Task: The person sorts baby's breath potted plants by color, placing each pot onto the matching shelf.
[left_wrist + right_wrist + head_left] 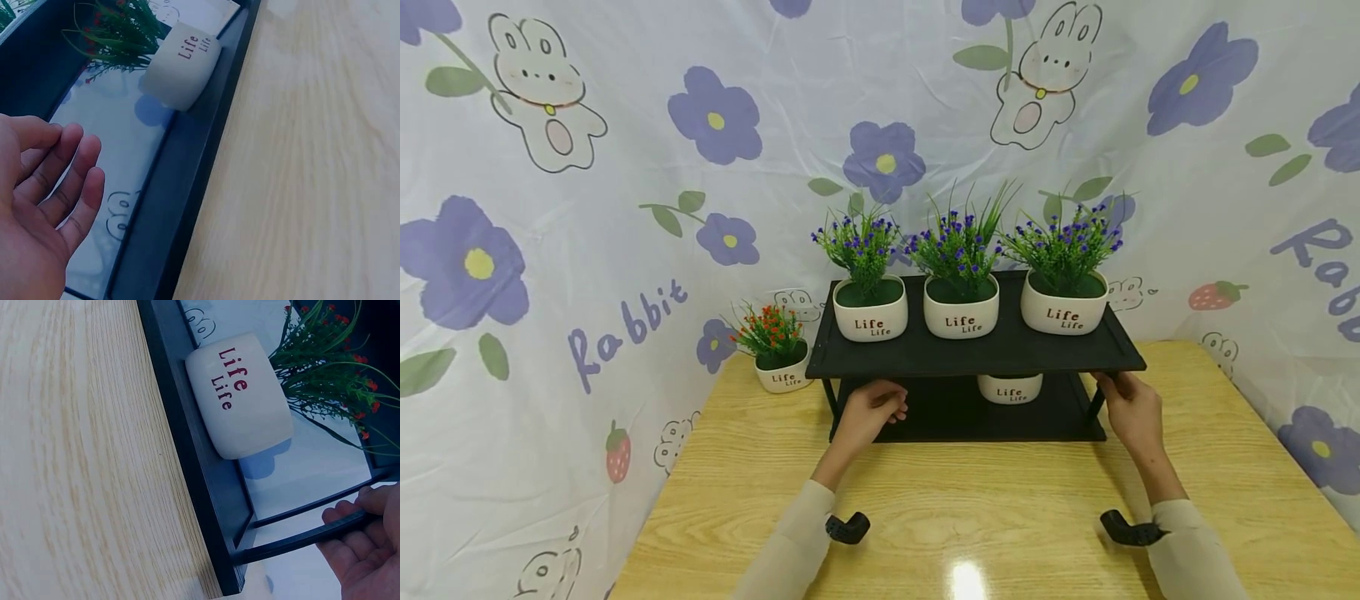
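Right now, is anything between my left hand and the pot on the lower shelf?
Nothing visible. The left hand is open at the shelf's left end, and the lower shelf lies bare between it and the white pot. The right hand grips the rack's right leg.

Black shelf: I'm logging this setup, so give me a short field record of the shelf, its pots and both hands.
shelf: black two-tier shelf on wooden table
top tier: three white pots, purple flowers
lower tier: one white pot, red flowers
beside shelf: red-flowered pot on table
left hand: open, at left front leg
right hand: grips right front leg
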A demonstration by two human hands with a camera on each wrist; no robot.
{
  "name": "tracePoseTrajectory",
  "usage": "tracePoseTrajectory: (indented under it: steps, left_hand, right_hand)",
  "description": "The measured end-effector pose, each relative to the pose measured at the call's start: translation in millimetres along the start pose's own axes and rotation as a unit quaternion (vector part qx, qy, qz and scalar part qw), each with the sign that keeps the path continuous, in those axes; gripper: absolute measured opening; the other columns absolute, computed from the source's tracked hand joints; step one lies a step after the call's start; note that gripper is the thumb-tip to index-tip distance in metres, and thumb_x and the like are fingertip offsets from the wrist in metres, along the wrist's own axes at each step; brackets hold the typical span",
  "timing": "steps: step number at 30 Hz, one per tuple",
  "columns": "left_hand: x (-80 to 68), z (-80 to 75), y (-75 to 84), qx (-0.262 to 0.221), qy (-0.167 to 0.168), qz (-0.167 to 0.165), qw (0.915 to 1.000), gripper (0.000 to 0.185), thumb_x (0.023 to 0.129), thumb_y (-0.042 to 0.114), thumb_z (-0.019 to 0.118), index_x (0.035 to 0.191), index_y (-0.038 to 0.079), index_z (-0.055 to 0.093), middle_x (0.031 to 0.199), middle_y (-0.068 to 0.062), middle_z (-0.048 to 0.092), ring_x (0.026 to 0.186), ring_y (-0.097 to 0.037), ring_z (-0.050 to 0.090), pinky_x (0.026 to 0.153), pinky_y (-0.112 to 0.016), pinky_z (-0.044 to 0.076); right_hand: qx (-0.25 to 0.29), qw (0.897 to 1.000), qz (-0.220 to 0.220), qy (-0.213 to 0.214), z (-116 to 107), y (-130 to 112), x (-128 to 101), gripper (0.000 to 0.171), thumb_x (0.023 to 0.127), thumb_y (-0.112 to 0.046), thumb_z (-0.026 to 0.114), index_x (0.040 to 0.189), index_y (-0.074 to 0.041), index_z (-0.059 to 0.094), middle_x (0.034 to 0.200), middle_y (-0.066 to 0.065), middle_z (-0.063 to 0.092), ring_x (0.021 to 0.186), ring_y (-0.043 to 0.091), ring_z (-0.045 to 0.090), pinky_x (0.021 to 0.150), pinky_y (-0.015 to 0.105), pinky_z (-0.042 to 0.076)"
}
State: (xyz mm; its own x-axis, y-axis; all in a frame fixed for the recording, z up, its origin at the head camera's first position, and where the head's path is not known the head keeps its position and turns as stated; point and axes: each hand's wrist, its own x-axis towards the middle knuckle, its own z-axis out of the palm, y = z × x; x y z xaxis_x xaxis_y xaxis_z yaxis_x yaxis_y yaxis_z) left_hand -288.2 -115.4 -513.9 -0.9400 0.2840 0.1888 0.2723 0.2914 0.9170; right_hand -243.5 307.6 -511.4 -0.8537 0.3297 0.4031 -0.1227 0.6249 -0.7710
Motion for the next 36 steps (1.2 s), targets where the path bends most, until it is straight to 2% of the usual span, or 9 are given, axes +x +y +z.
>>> tracePoseTrajectory:
  steps: [8, 14, 20, 27, 30, 36]
  left_hand:
    - [-19.1, -21.6, -4.6, -0.026, 0.023, -0.017, 0.9992, 0.022, 0.106, 0.009, 0.066, 0.118, -0.008, 0.073, 0.095, -0.017, 0.076, 0.08, -0.016, 0.076, 0.073, -0.03, 0.063]
    - [-34.7, -44.4, -8.1, -0.039, 0.043, -0.029, 0.9979, 0.022, 0.107, 0.013, 0.066, 0.117, -0.005, 0.073, 0.097, -0.019, 0.076, 0.08, -0.014, 0.076, 0.074, -0.029, 0.063]
    - [-44.8, -65.7, -17.0, -0.048, 0.07, -0.025, 0.996, 0.023, 0.107, 0.011, 0.066, 0.113, -0.009, 0.072, 0.095, -0.024, 0.075, 0.077, -0.012, 0.075, 0.072, -0.028, 0.062]
    - [-49.3, -88.5, -28.9, -0.05, 0.123, -0.038, 0.9905, 0.022, 0.107, 0.009, 0.065, 0.113, -0.011, 0.071, 0.097, -0.028, 0.074, 0.078, -0.015, 0.074, 0.072, -0.028, 0.062]
    - [-49.7, -96.9, -33.4, -0.04, 0.144, -0.043, 0.9879, 0.021, 0.107, 0.01, 0.064, 0.113, -0.009, 0.072, 0.097, -0.028, 0.075, 0.077, -0.013, 0.074, 0.071, -0.026, 0.06]
    - [-49.6, -114.5, -43.6, -0.03, 0.178, -0.049, 0.9823, 0.024, 0.108, 0.013, 0.065, 0.115, -0.008, 0.073, 0.094, -0.021, 0.076, 0.074, -0.008, 0.073, 0.07, -0.024, 0.06]
  right_hand:
    - [-0.004, 1.0, 0.006, -0.002, -0.4, 0.0, 0.1, 0.03, 0.111, -0.021, 0.06, 0.125, 0.001, 0.076, 0.113, 0.029, 0.077, 0.071, -0.005, 0.051, 0.064, 0.016, 0.038]
    - [-0.004, 1.0, 0.004, 0.001, -0.1, 0.8, 0.1, 0.03, 0.111, -0.021, 0.06, 0.123, 0.002, 0.076, 0.11, 0.029, 0.078, 0.069, -0.001, 0.051, 0.063, 0.017, 0.038]
    - [-0.003, 1.0, -0.002, 0.004, 0.8, 1.5, 0.1, 0.03, 0.11, -0.02, 0.061, 0.122, 0.002, 0.076, 0.11, 0.029, 0.077, 0.069, -0.002, 0.052, 0.063, 0.016, 0.038]
    - [0.001, 1.0, 0.002, -0.002, 1.1, 2.9, -0.5, 0.031, 0.111, -0.021, 0.06, 0.12, 0.004, 0.076, 0.103, 0.031, 0.076, 0.054, 0.008, 0.042, 0.057, 0.023, 0.036]
    - [0.001, 1.0, 0.0, 0.001, 1.3, 3.2, -0.7, 0.03, 0.111, -0.02, 0.06, 0.121, 0.003, 0.076, 0.105, 0.03, 0.077, 0.058, 0.004, 0.046, 0.059, 0.021, 0.037]
    - [0.005, 1.0, -0.004, 0.004, 1.2, 2.8, -0.6, 0.03, 0.111, -0.018, 0.06, 0.126, 0.001, 0.076, 0.116, 0.028, 0.077, 0.078, -0.019, 0.049, 0.065, 0.011, 0.039]
